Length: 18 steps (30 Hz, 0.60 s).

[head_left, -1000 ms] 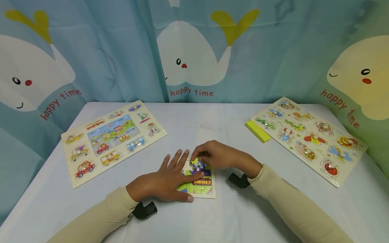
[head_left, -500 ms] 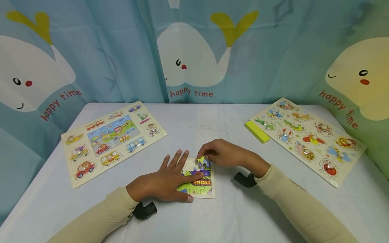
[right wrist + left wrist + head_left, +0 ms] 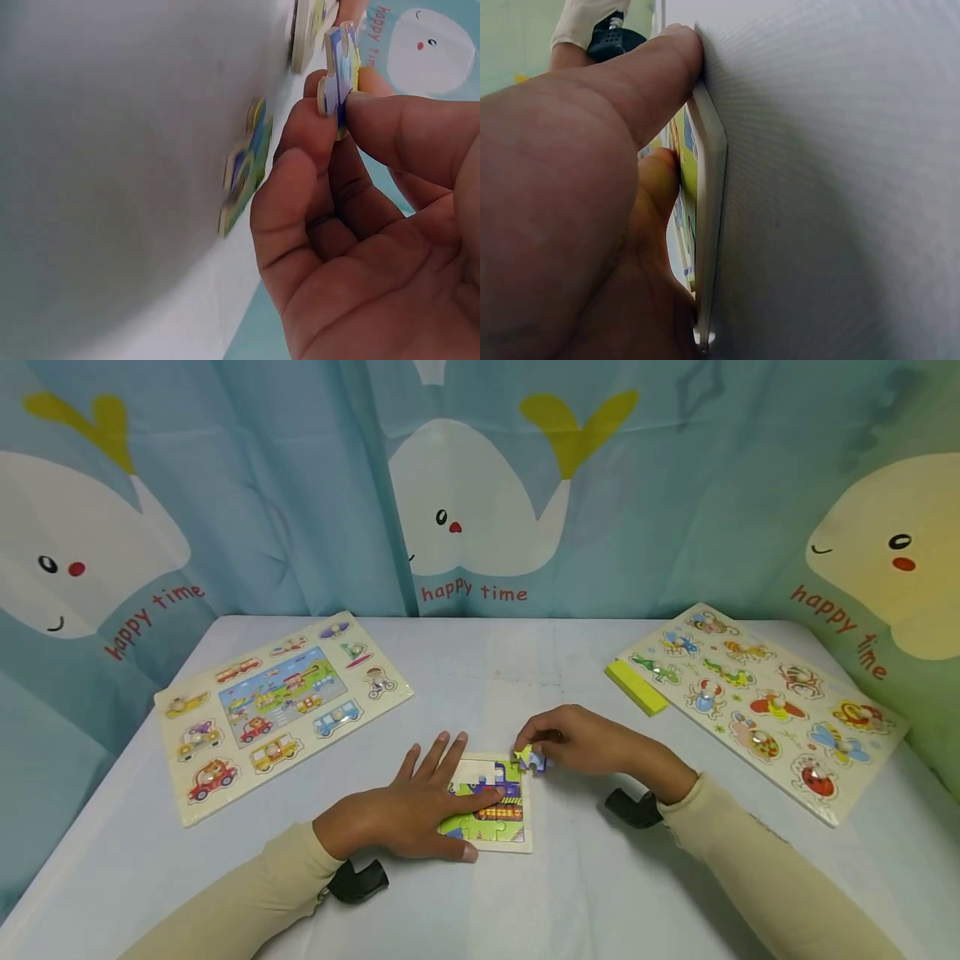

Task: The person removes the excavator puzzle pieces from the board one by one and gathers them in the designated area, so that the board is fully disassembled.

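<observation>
My left hand [image 3: 408, 810] lies with fingers spread over the left part of a small jigsaw puzzle [image 3: 491, 833], pressing it on the table. Pieces with green, purple and orange print fill its lower and right parts; bare wood shows at the upper left. In the left wrist view the thumb rests at the edge of the puzzle's wooden frame [image 3: 712, 172]. My right hand [image 3: 581, 739] pinches a yellow and blue jigsaw piece [image 3: 341, 79] between thumb and fingers, just off the puzzle's upper right corner. Another jigsaw piece [image 3: 247, 169] lies on the table near that hand, hidden in the head view.
A vehicle peg puzzle board [image 3: 285, 693] lies at the left and an insect peg puzzle board [image 3: 761, 710] at the right. Touching the latter's left edge is a yellow block [image 3: 636, 687]. A blue whale-print curtain [image 3: 300, 485] hangs behind the table.
My right hand has moved right with the pinched jigsaw piece, from over the puzzle's upper part to beyond its right edge. The left hand has stayed in place.
</observation>
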Available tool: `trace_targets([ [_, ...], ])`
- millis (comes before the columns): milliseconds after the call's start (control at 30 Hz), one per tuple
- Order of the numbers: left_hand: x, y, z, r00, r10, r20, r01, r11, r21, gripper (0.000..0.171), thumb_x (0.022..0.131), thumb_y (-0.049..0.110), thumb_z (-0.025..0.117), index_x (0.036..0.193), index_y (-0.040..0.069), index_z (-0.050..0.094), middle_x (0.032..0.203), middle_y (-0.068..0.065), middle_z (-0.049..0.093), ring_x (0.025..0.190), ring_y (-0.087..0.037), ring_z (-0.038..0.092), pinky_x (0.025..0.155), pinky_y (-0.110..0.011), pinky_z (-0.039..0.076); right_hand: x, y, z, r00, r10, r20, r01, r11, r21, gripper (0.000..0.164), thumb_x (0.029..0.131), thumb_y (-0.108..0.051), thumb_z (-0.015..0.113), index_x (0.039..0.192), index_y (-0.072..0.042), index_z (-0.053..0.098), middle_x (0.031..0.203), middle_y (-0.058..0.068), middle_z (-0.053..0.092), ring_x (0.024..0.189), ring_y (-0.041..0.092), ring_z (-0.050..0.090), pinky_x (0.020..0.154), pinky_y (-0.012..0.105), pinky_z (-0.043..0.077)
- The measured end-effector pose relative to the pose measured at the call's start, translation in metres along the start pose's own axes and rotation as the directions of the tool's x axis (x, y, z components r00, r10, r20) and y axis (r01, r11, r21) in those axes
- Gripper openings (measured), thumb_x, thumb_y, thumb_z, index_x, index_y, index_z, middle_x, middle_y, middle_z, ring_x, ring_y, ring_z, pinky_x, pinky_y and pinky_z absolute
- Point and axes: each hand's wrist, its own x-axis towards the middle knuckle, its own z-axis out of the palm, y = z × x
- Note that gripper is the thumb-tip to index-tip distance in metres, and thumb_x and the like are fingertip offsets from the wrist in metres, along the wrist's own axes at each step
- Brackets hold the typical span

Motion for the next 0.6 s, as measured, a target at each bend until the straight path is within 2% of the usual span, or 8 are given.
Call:
trace_targets([
  [367, 0.0, 0.0, 0.001, 1.0, 0.0, 0.001, 0.0, 1.0, -0.022, 0.071, 0.089, 0.059, 0.059, 0.151, 0.042, 0.029, 0.159, -0.012, -0.022, 0.142, -0.031, -0.025, 0.109, -0.059, -0.01, -0.019, 0.008, -0.017, 0.998, 0.04, -0.047, -0.042, 0.999, -0.024, 0.024, 0.094, 0.005, 0.056, 0.105, -0.01, 0.071, 0.101, -0.002, 0.067, 0.083, 0.016, 0.054, 0.071, 0.029, 0.046],
  [600, 0.0, -0.001, 0.002, 1.0, 0.002, -0.006, -0.002, 1.0, -0.02, 0.071, 0.089, 0.059, 0.059, 0.151, 0.043, 0.03, 0.159, -0.012, -0.021, 0.142, -0.03, -0.024, 0.109, -0.058, -0.009, -0.029, 0.018, -0.025, 0.992, 0.082, -0.091, -0.085, 0.996, -0.029, 0.02, 0.093, 0.006, 0.058, 0.109, -0.002, 0.067, 0.094, 0.0, 0.065, 0.081, 0.017, 0.054, 0.07, 0.029, 0.046],
])
